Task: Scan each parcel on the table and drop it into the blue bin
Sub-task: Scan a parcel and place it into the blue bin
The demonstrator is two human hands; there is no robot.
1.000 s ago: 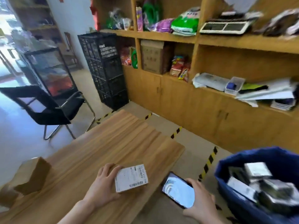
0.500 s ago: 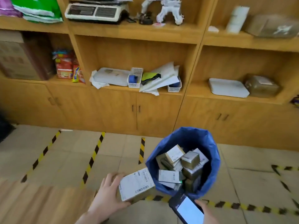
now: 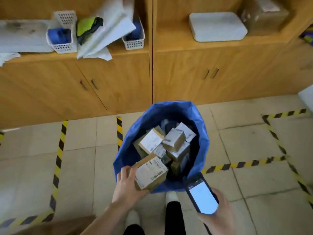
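Note:
My left hand (image 3: 127, 184) grips a small cardboard parcel (image 3: 150, 172) with a white shipping label, held over the near rim of the blue bin (image 3: 128, 153). The bin is lined with a blue bag and holds several labelled parcels (image 3: 169, 141). My right hand (image 3: 218, 211) holds a phone-like scanner (image 3: 201, 195) with a lit white screen, just to the right of the bin's near edge. A corner of the wooden table (image 3: 55, 226) shows at the bottom left.
Wooden cabinets (image 3: 118, 78) with shelves run along the back, close behind the bin. White baskets (image 3: 61, 39), papers and a white tray (image 3: 216, 26) lie on the shelf. Yellow-black tape (image 3: 58, 158) marks the tiled floor. My feet (image 3: 133, 217) stand just before the bin.
My view swung from the table to the bin. My left hand carried the parcel from the tabletop to above the bin's near rim. The scanner stayed in my right hand.

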